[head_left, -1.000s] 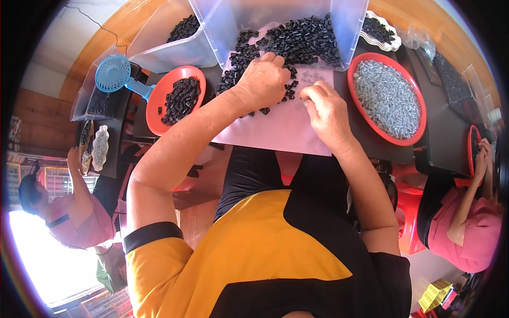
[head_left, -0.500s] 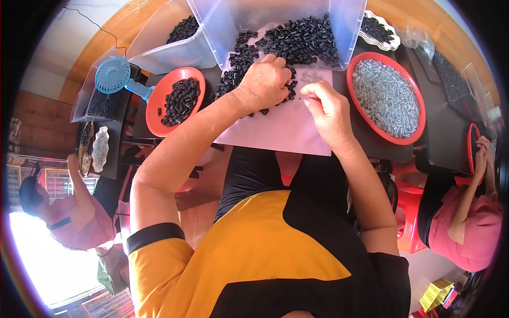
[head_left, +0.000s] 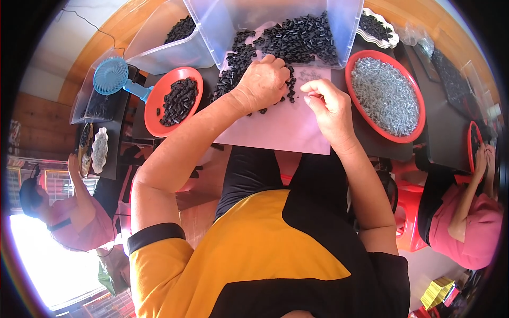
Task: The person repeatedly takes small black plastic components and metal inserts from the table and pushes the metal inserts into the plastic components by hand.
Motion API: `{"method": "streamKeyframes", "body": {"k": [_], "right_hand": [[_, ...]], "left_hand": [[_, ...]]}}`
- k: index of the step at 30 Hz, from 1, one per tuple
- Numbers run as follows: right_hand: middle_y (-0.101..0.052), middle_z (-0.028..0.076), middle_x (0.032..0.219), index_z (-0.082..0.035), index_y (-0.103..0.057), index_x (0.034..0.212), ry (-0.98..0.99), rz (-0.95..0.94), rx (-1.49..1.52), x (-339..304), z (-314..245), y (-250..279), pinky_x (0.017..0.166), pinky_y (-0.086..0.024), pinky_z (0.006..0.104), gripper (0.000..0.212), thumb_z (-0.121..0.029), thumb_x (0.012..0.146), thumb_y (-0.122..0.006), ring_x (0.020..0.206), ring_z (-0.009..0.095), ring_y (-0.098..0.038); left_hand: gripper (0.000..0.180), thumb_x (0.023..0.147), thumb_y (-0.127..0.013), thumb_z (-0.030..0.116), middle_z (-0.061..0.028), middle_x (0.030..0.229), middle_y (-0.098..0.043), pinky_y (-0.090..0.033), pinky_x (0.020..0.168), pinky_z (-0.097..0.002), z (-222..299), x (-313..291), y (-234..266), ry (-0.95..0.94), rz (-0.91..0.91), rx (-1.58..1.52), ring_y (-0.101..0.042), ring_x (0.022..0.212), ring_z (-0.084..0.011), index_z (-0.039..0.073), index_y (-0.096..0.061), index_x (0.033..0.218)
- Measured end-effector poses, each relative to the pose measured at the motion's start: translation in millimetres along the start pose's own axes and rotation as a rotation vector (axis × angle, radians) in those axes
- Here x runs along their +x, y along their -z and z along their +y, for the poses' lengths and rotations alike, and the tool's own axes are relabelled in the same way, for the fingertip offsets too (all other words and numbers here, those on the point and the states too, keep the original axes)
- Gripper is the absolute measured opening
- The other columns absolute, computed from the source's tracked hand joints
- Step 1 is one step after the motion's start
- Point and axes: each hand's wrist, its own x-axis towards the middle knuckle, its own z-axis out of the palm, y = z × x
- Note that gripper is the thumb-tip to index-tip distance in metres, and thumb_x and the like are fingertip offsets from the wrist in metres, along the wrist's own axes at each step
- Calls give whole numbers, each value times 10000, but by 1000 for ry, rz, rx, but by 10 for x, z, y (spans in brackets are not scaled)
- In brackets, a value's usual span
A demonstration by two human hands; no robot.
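My left hand (head_left: 263, 80) is closed, fingers curled down at the edge of a heap of small black plastic pieces (head_left: 297, 40). Its fingertips are hidden, so I cannot see what they grip. To the right, my right hand (head_left: 333, 110) hovers over the pale pink sheet (head_left: 275, 132) with thumb and forefinger pinched. Anything between those fingertips is too small to make out. The black heap spills from a clear plastic bin (head_left: 342, 32) lying with its opening toward me. A few loose black pieces lie between my hands.
A red dish of small clear pieces (head_left: 422, 108) stands right; a red dish of black pieces (head_left: 152, 119) stands left beside a blue handheld fan (head_left: 111, 76). Another clear bin (head_left: 159, 53) and a white scalloped dish (head_left: 392, 38) are farther back. Co-workers sit at both sides.
Both hands stay in nearly the same places, with slight finger movement. A few black pieces beside my left hand lie a little differently. The whole view has shifted slightly.
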Motion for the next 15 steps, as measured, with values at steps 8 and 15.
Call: {"method": "streamKeyframes", "body": {"k": [8, 15], "right_hand": [[-705, 91, 886, -17, -664, 975, -21, 5, 38, -8, 11, 18, 697, -544, 306, 199, 76, 798, -665, 756, 199, -696], [-684, 8, 853, -2, -699, 1059, -370, -126, 439, 65, -72, 143, 787, -505, 234, 236, 66, 842, -636, 821, 72, -628]], "left_hand": [[100, 747, -690, 94, -79, 857, -612, -547, 727, -399, 78, -1, 108, -48, 54, -77, -617, 850, -291, 49, -647, 825], [128, 860, -674, -3, -114, 879, -617, -520, 745, -347, 506, -259, 278, 204, 50, -601, -652, 841, -255, -15, -652, 985]]}}
